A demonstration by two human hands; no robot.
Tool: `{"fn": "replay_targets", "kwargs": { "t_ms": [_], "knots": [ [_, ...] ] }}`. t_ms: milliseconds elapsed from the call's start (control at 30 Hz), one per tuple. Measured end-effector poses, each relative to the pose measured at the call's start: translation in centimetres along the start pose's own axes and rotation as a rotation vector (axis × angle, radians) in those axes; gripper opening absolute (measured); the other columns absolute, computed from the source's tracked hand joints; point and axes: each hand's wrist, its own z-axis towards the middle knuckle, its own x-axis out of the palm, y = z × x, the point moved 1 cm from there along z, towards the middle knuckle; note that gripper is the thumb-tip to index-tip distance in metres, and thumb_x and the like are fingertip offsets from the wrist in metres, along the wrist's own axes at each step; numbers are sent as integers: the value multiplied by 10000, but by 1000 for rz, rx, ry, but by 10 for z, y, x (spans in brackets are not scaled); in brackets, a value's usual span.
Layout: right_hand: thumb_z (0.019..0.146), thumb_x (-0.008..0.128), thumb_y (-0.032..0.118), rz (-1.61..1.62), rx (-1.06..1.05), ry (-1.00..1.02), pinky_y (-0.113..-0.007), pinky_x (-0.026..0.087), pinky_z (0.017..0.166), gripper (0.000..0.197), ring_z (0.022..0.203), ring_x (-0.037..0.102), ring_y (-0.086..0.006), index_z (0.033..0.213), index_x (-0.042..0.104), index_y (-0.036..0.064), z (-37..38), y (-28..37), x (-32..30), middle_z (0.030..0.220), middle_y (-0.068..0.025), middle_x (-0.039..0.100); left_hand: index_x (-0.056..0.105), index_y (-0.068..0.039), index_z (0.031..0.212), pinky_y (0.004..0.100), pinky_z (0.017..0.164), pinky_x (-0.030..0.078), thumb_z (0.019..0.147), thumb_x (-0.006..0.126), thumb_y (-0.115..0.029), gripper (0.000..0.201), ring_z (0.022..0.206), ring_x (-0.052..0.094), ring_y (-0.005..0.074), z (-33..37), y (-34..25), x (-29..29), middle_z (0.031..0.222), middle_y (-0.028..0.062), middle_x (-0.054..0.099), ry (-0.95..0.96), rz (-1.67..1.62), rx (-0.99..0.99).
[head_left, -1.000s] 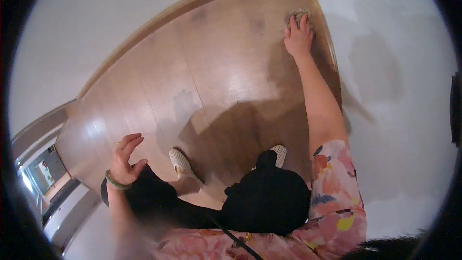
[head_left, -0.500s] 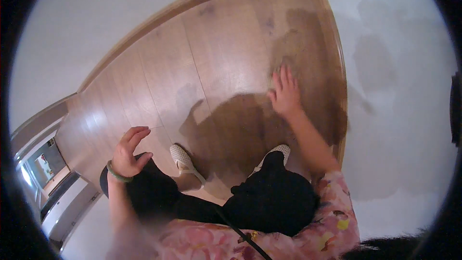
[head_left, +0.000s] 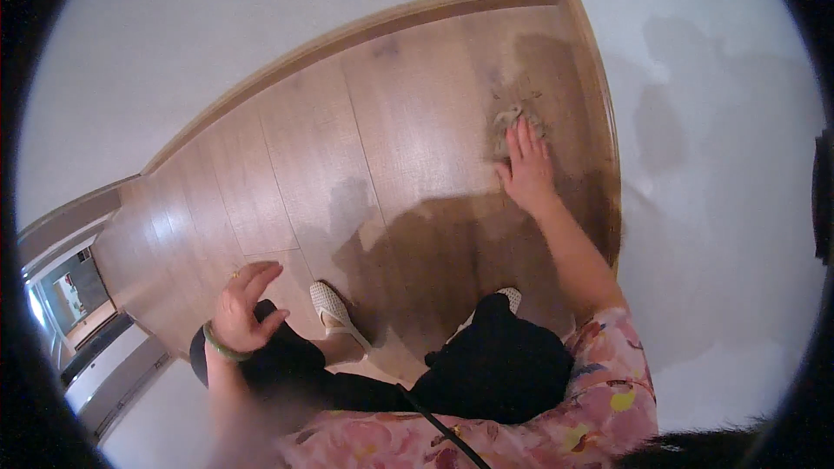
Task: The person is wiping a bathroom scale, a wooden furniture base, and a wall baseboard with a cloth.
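Observation:
Toward the far right of the floor, my right hand (head_left: 528, 169) lies over a crumpled greyish-beige rag (head_left: 506, 120). Its fingers are stretched out and rest flat on top of the cloth, whose edges stick out past the fingertips and beside them. The rag is somewhat blurred. My left hand (head_left: 241, 313), with a green bangle (head_left: 224, 346) at the wrist, hovers above my left knee. Its fingers are apart and slightly bent, with nothing in them.
Wood-plank floor (head_left: 313, 135) stretches ahead, bordered by a wooden baseboard (head_left: 373, 28). A white wall (head_left: 712, 234) stands close on my right. My feet in pale perforated shoes (head_left: 330, 304) are below me. A doorway (head_left: 74, 295) opens at the far left.
The rag under my right hand now shows more clearly. Both hands, my feet and the floor's far edge sit lower in view. My left hand stays raised near the knee.

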Motion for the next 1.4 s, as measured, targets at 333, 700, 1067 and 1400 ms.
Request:
{"fn": "replay_targets", "kwargs": {
  "t_ms": [333,700,1067,1400],
  "knots": [
    [855,453,365,-10,559,-413,-511,177,1064,628,1339,175,-354,1339,336,-17,223,-60,-53,1449,-207,186,516,45,1133,429,834,452,612,722,-196,610,975,548,396,-38,-22,-9,1114,235,543,48,-40,-144],
    [812,527,193,-196,-430,-112,-411,221,1073,535,1345,196,-289,1298,415,-1,181,174,58,1440,-170,241,519,37,1136,427,847,443,587,738,-198,636,987,541,393,-20,-33,-11,1127,219,539,23,-8,-104],
    [859,470,417,-232,160,-326,-488,302,1008,607,1252,338,-389,1306,402,12,159,-47,-21,1418,-239,246,518,47,1134,425,835,446,635,722,-262,621,981,547,398,-16,-18,-20,1094,238,548,78,-72,-19],
    [861,466,417,-229,568,-338,-532,259,1014,580,1331,216,-318,1300,413,43,229,-81,-37,1383,-185,351,512,49,1143,429,846,439,585,738,-240,668,977,547,394,-42,12,-17,1081,233,552,81,-88,-125]
  ]
}}
